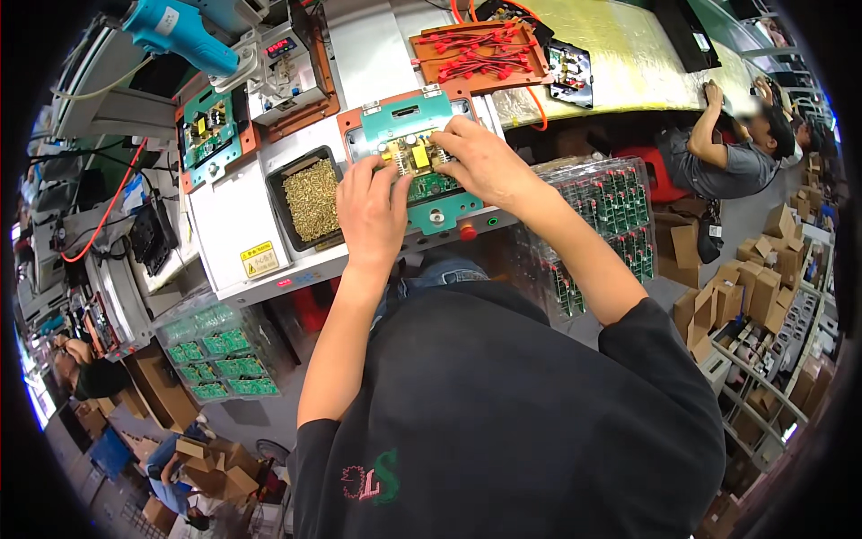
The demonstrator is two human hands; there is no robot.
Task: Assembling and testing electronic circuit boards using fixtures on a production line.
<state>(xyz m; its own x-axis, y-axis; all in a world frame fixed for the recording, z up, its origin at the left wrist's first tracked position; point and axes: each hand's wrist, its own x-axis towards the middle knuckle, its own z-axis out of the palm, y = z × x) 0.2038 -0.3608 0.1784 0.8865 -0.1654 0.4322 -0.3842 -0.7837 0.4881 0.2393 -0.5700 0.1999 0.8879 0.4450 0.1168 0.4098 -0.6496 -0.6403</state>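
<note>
Circuit board sits just above the centre of the frame, apparently flat in a teal and orange-brown fixture; the recess presumably keeps it from sliding and leaves both hands free to work on its parts.

Left hand: at the board's left end, fingers bent and slightly apart, thumb hidden. Right hand: reaches over the right end, index finger and thumb partly spread, tips among the components. Whether either hand pinches a part or only presses cannot be told. Contact from opposite ends likely steadies the board evenly.

Black bin of small brass-coloured pieces stands just left of the fixture, probably for short reach. Red-ended leads lie in an orange-brown tray at upper centre, beyond the hands' working area.

Board appearance: green base, crowded top; a bright yellow block near the middle, round capacitors along the upper edge, pale metallic parts toward both ends. Finer detail is covered by fingers.
</note>
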